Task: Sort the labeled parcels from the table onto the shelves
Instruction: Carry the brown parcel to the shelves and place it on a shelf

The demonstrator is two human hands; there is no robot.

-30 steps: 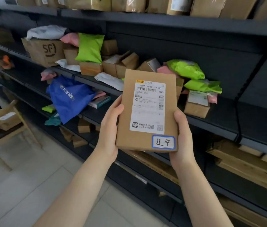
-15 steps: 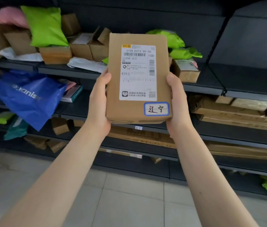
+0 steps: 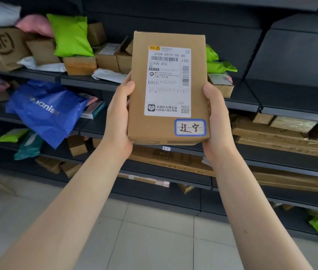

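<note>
Head view: both hands (left hand (image 3: pixel 118 121), right hand (image 3: pixel 217 123)) clasp labeled parcel (image 3: pixel 169 88).

Shelf board (image 3: pixel 283 106) right of the green mailers (image 3: pixel 219 66) lies bare and wide open. Left of them, small boxes (image 3: pixel 113 59) and bags crowd the board. Below them, flat cartons (image 3: pixel 283 139) fill the next level, leaving only a thin gap above.

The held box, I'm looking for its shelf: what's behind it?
Behind the box, green bags and small cartons on a shelf; a small tag shows below. Anything directly behind is covered.
</note>
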